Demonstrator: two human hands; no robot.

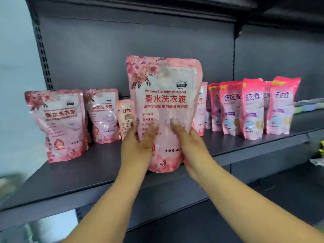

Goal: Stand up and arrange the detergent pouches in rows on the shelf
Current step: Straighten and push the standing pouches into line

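A large pink rose-printed detergent pouch (164, 102) stands upright near the front edge of the dark shelf (87, 169). My left hand (136, 146) grips its lower left side and my right hand (191, 142) grips its lower right side, thumbs pressed on the front. Two matching pouches (59, 125) (104, 114) stand upright to the left, one behind the other. A smaller orange-pink pouch (124, 116) stands behind the held one. Another matching pouch (201, 107) peeks out at its right.
Several brighter pink pouches (252, 107) stand upright in a group on the right of the shelf. Pale trays (308, 104) lie at the far right. A perforated upright post (42, 55) bounds the shelf on the left. A lower shelf (263, 199) lies below.
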